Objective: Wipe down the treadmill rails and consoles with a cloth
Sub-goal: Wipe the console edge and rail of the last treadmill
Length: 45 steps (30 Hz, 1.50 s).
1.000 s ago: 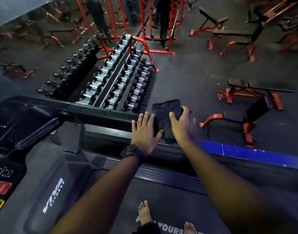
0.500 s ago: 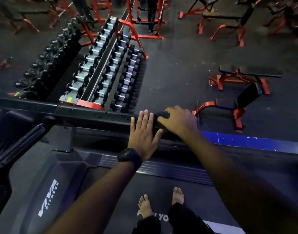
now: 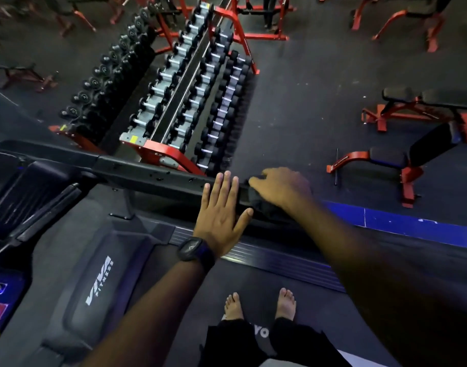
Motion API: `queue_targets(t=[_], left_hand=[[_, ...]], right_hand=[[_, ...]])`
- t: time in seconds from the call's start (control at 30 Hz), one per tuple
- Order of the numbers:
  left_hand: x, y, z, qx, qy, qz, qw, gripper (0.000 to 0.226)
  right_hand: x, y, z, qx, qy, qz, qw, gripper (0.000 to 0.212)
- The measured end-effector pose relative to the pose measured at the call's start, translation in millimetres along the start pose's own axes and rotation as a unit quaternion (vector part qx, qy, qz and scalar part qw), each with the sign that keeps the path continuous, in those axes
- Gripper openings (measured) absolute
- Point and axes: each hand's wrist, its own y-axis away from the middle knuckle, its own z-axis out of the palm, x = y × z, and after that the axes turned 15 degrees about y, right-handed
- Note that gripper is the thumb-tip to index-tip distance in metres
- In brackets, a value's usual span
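Black plastic console [image 3: 18, 192] edges the far left, beside the motor cover [image 3: 100, 284] marked VIVA FITNESS. The treadmill rail [image 3: 153, 176] runs across, a red dumbbell rack [image 3: 190, 102] on the floor behind it. The left hand [image 3: 221, 213] lies flat on the rail, fingers straight. Just right of it, the right hand [image 3: 280, 186] curls over the dark cloth [image 3: 259, 205] on the rail, hiding most of it. Red benches [image 3: 428, 152] stand beyond.

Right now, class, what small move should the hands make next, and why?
Probably slide the cloth left along the rail: the right hand grips it there, most of the rail stretches leftward, and the left hand lies flat beside it, so should shift ahead.
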Motion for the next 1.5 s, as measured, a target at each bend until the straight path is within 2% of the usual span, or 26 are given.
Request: queue_targets(t=[0.07,0.13,0.2,0.27,0.3,0.37,0.47,0.5,0.53,0.63,0.67,0.7,0.8,0.83,0.87,0.97,1.0,1.07,1.17,1.23,1.3,1.37,1.4,1.5], left_hand=[[-2.9,0.6,1.0,-0.009,-0.016,0.004,1.0,0.078],[-6.3,0.7,0.6,-0.021,-0.031,0.014,0.999,0.079],[-8.0,-0.8,0.3,-0.019,-0.028,0.024,0.999,0.079],[-9.7,0.4,-0.4,-0.011,-0.023,0.03,0.999,0.078],[-10.8,0.9,-0.8,-0.009,-0.024,0.033,0.999,0.078],[-12.1,0.9,-0.3,-0.007,-0.022,0.042,0.999,0.077],[-13.7,0.7,0.6,-0.007,-0.008,0.051,0.999,0.077],[-13.6,-0.3,0.7,-0.003,-0.009,0.054,0.999,0.077],[-13.3,-1.6,0.5,0.003,-0.01,0.056,0.998,0.077],[-16.3,-3.8,1.5,0.01,-0.01,0.067,0.998,0.077],[-16.3,-3.9,3.3,0.009,-0.008,0.069,0.998,0.077],[-15.8,-3.9,3.9,0.007,-0.009,0.072,0.997,0.077],[-14.0,-7.4,3.6,0.005,-0.006,0.08,0.997,0.076],[-14.2,-8.4,2.9,0.004,-0.009,0.08,0.997,0.076],[-14.5,-9.7,2.6,0.003,-0.013,0.078,0.997,0.076],[-15.0,-7.7,2.7,-0.001,-0.011,0.074,0.997,0.075],[-15.3,-7.1,2.4,-0.001,-0.007,0.077,0.997,0.075],[-16.3,-6.6,0.9,-0.001,-0.003,0.082,0.997,0.074],[-17.8,-7.1,-0.9,-0.005,-0.006,0.088,0.996,0.074],[-17.2,-8.8,-1.2,-0.002,-0.007,0.087,0.996,0.074],[-16.8,-9.0,-0.7,0.001,-0.004,0.079,0.997,0.074],[-16.9,-6.7,0.7,0.003,-0.002,0.073,0.997,0.074],[-16.5,-6.2,0.7,0.005,0.0,0.073,0.997,0.074],[-18.5,-6.7,0.3,0.005,-0.006,0.082,0.997,0.074]], right_hand=[[-1.5,28.1,21.5,0.121,0.027,-0.001,0.992,0.057],[-0.3,42.6,32.6,0.183,0.061,-0.019,0.981,0.056],[-0.4,22.6,18.9,0.116,0.036,-0.027,0.992,0.057],[0.4,-2.3,-0.4,-0.008,0.0,-0.023,1.0,0.059],[2.0,-8.9,-4.7,-0.03,-0.013,-0.022,0.999,0.06],[6.9,-1.0,0.1,-0.002,-0.022,-0.021,1.0,0.059],[10.7,39.8,28.6,0.133,0.023,0.012,0.991,0.059],[9.9,40.6,31.0,0.147,0.03,0.022,0.988,0.06],[8.1,34.0,23.8,0.13,0.025,0.032,0.991,0.061],[2.9,3.5,-0.5,0.011,-0.013,0.059,0.998,0.063],[3.4,1.8,-0.6,0.002,-0.021,0.066,0.998,0.062],[4.4,6.5,4.1,0.016,-0.027,0.065,0.997,0.062],[6.2,41.3,30.8,0.147,0.01,0.07,0.987,0.06],[6.3,40.9,32.9,0.158,0.019,0.061,0.985,0.06],[6.5,31.3,27.8,0.138,0.014,0.056,0.989,0.061],[10.3,-4.2,-0.8,-0.014,-0.017,0.055,0.998,0.064],[11.8,-7.6,-3.9,-0.027,-0.033,0.062,0.997,0.065],[11.2,5.4,6.7,0.019,-0.044,0.076,0.996,0.063],[5.1,45.3,32.3,0.148,0.003,0.079,0.986,0.06],[5.2,30.7,25.3,0.136,0.006,0.067,0.988,0.061],[6.6,3.9,6.4,0.039,-0.005,0.054,0.998,0.062],[4.2,-3.6,2.3,-0.003,-0.002,0.04,0.999,0.063],[3.2,4.1,7.7,0.021,0.003,0.032,0.999,0.063],[-1.1,43.1,34.8,0.159,0.079,0.012,0.984,0.067]])
